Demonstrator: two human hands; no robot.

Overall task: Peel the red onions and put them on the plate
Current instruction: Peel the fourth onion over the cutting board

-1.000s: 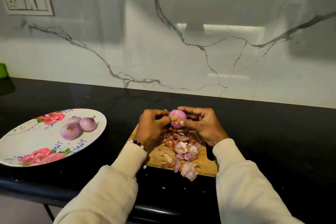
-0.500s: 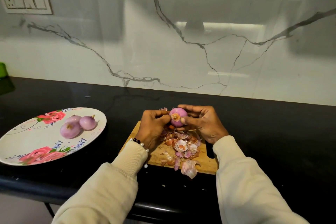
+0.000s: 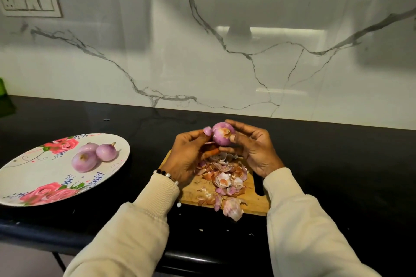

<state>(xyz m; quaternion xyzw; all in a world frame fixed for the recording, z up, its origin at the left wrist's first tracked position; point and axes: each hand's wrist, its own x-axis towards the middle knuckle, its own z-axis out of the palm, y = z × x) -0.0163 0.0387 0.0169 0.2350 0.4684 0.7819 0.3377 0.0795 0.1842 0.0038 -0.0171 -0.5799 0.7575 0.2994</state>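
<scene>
A purple red onion (image 3: pixel 221 134) is held above the wooden cutting board (image 3: pixel 252 200). My right hand (image 3: pixel 254 148) grips it from the right, thumb near its root end. My left hand (image 3: pixel 190 153) is at its left side and pinches a loose flap of skin (image 3: pixel 207 130) pulled away from it. A heap of onion peels (image 3: pixel 225 177) lies on the board under my hands. The floral plate (image 3: pixel 33 177) at the left holds three peeled onions (image 3: pixel 94 155).
The black counter (image 3: pixel 337 164) runs along a white marble wall. Its front edge is close below the board. A green object (image 3: pixel 2 87) shows at the far left edge. A switch panel (image 3: pixel 29 3) is on the wall, upper left.
The onion has been turned and lifted slightly. My left hand has pulled a piece of skin away from its left side.
</scene>
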